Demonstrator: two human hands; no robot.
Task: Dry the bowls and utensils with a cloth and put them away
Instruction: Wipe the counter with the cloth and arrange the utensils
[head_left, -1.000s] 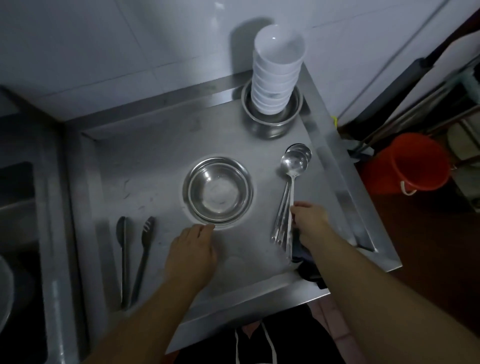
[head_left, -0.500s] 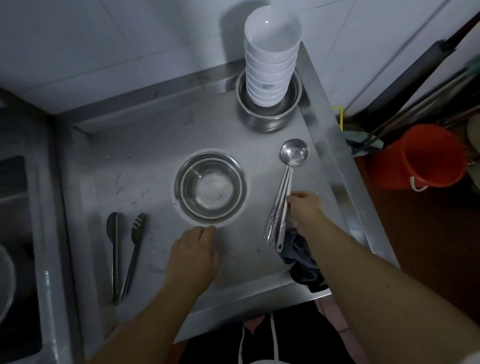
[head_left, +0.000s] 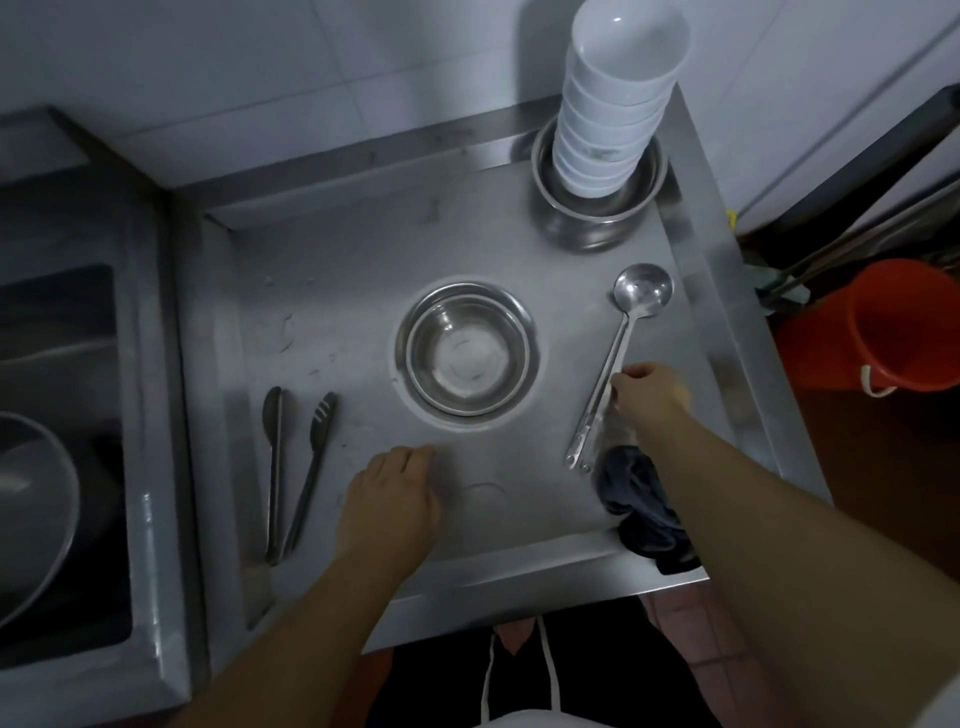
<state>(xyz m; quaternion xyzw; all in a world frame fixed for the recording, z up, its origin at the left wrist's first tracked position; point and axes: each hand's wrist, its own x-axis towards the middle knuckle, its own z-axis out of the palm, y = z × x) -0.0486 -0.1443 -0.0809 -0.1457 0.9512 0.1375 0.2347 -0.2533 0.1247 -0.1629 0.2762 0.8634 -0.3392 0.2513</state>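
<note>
A steel bowl (head_left: 467, 353) sits upright in the middle of the steel counter (head_left: 337, 280). To its right lie long steel ladles (head_left: 643, 292), stacked together with bowls pointing away. My right hand (head_left: 649, 395) rests curled on their handles, and a dark cloth (head_left: 641, 504) bunches out from under its palm down to the counter's front edge. My left hand (head_left: 389, 499) lies palm down on the counter just in front of the steel bowl and holds nothing. A spoon (head_left: 272, 467) and slotted tongs (head_left: 309, 467) lie at the left.
A tall stack of white bowls (head_left: 618, 104) stands inside another steel bowl (head_left: 597, 223) at the back right corner. A sink (head_left: 62, 322) with a metal basin (head_left: 31, 509) is at the left. An orange bucket (head_left: 883, 332) stands on the floor at the right.
The two ladle bowls, offset a second ago, now lie lined up as one. My right hand stays on the handles with the cloth. My left hand has not moved.
</note>
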